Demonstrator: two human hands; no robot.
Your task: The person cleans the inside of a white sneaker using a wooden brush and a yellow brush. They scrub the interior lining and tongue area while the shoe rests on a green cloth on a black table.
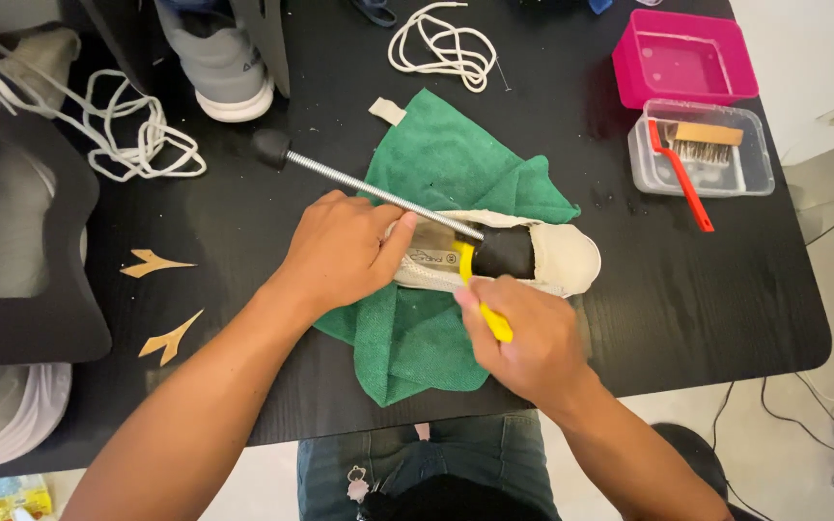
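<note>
A cream slip-on shoe (571, 259) lies on its side on a green cloth (446, 164) in the middle of the black table. A shoe tree sits inside it, its black front block (506, 253) showing and its metal spring rod (359, 183) with a black knob sticking out to the upper left. My left hand (340, 253) presses down on the heel end of the shoe. My right hand (523, 338) grips a yellow-handled brush (494, 323) whose head rests against the shoe's opening.
The black table (687, 289) holds a pink tub (682, 60), a transparent tub with a red-handled brush (680, 174) and a wooden one, loose white laces (441, 43), grey sneakers (219, 63) at the back and left, and tan cutouts (152, 262).
</note>
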